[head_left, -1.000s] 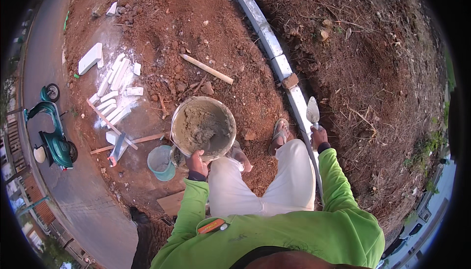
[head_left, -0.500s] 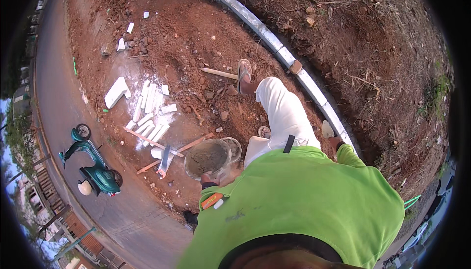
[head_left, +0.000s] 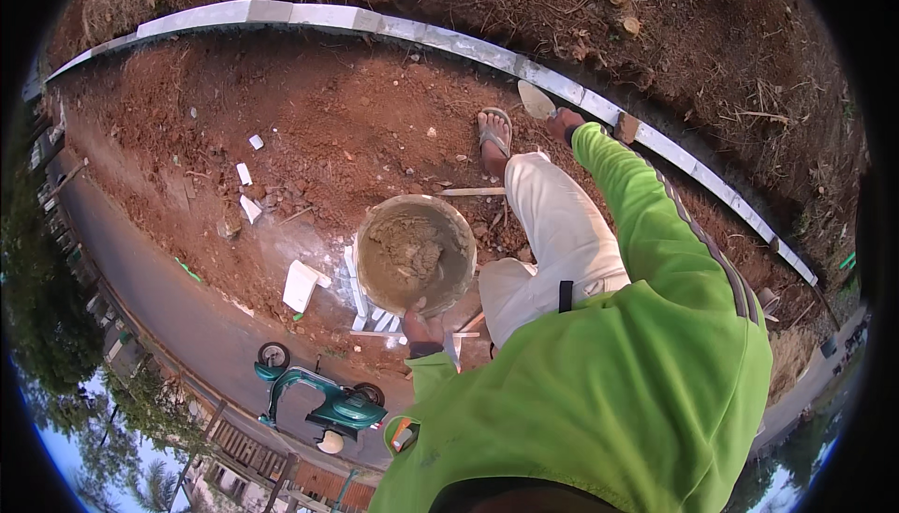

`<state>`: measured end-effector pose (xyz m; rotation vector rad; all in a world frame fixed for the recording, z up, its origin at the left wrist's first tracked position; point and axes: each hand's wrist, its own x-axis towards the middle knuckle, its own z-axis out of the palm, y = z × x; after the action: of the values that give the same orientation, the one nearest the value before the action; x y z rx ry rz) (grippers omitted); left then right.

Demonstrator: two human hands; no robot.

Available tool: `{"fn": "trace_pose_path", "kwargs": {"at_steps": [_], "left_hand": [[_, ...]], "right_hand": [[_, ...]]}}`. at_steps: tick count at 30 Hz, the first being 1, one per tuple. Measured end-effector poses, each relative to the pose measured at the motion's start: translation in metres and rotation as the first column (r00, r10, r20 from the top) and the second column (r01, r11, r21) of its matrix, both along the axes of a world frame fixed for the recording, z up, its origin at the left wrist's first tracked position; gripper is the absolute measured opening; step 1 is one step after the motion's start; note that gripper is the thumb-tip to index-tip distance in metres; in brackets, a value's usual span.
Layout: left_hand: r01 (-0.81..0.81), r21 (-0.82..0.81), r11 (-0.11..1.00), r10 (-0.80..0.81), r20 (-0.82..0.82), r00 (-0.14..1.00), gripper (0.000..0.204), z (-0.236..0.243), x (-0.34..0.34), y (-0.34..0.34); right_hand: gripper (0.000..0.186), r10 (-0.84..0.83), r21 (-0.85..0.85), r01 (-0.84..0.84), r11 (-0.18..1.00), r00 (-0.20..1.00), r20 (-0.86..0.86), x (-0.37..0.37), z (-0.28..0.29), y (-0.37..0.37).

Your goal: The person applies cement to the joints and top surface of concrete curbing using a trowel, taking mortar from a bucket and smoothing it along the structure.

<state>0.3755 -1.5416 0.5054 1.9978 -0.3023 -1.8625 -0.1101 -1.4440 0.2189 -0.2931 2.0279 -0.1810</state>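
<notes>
My left hand (head_left: 423, 328) grips the near rim of a round bucket (head_left: 458, 232), its fingers partly hidden. Grey wet mortar (head_left: 410, 253) fills part of the bucket, which looks raised off the ground. My right hand (head_left: 563, 126) is closed round the handle of a trowel (head_left: 536, 99). The trowel's pale, rounded blade lies just on the near side of the white kerb (head_left: 478, 51), by my sandalled foot (head_left: 494, 131). A brown brick-like piece (head_left: 626, 126) rests on the kerb, just right of my right hand.
White kerb pieces (head_left: 302, 285) lie on the red soil beyond the bucket's left side. A wooden stake (head_left: 471, 192) lies near my foot. A trench runs along the kerb's far side. On the road stands a green scooter (head_left: 342, 404).
My left hand has lifted the bucket and brought it forward. My right arm has reached forward with the trowel along the kerb. The view has turned, and the scooter now appears lower.
</notes>
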Motion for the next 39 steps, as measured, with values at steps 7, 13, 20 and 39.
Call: {"fn": "trace_pose_path", "kwargs": {"at_steps": [7,13,20,39], "left_hand": [[0.100,-0.090,0.991,-0.115,-0.178,0.977,0.064,-0.074,-0.128,-0.204],[0.176,-0.008,0.984,-0.175,-0.108,0.979,0.067,-0.146,-0.181,-0.292],[0.317,0.138,0.938,-0.299,-0.137,0.944,0.059,-0.278,-0.209,-0.384],[0.193,-0.205,0.960,-0.212,-0.077,0.974,0.070,-0.391,-0.202,-0.560]], "right_hand": [[0.060,-0.208,-0.183,0.194,0.964,0.976,-0.058,0.031,-0.119,-0.207],[0.054,-0.291,-0.285,0.288,0.914,0.956,0.031,0.034,-0.176,-0.313],[0.048,-0.390,-0.386,0.353,0.852,0.920,-0.019,0.038,-0.234,-0.396],[0.037,-0.737,-0.293,0.678,0.674,0.590,-0.330,0.113,-0.252,-0.365]]}}
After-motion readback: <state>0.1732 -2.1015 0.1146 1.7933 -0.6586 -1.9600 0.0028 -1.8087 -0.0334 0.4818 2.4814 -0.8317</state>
